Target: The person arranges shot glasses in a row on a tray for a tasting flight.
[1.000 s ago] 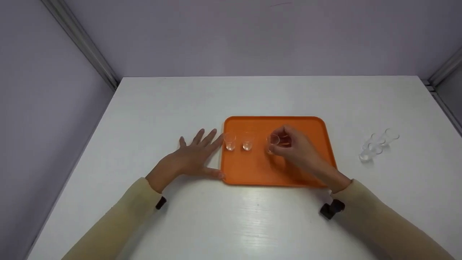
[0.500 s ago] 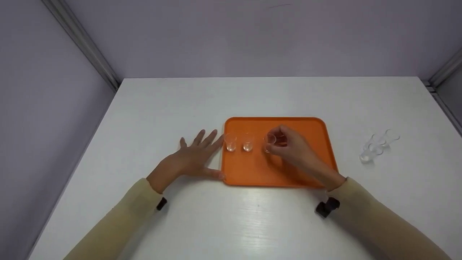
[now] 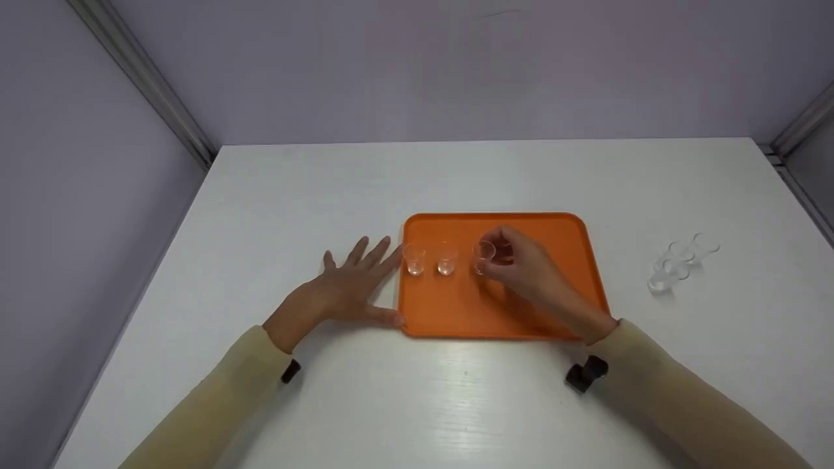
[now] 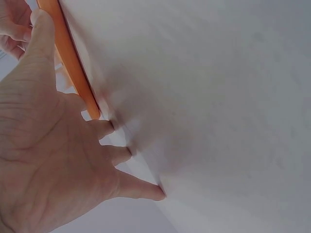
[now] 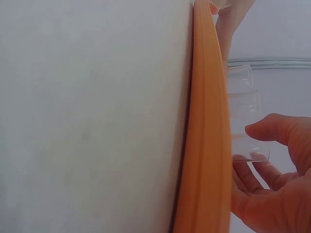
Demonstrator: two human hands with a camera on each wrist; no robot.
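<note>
Since 1.0 s ago: right hand [image 3: 521, 264] with small clear cup [image 3: 484, 256] shifted slightly left on orange tray [image 3: 456, 312], closer to 2 cups [image 3: 430, 258] standing at tray's left part. Right hand fingers curled, pinching cup at its rim, cup at fingertips, on tray centre. Left hand [image 3: 345, 290] unchanged: flat, fingers spread on worktop [image 3: 456, 404], thumb and fingertips touching tray's left edge. Stack of spare cups [image 3: 677, 264] on worktop well right of tray.

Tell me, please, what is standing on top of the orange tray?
Three small clear cups stand in a row on the tray: two free ones and a third held by the right hand, which hides the tray surface beneath it.
</note>
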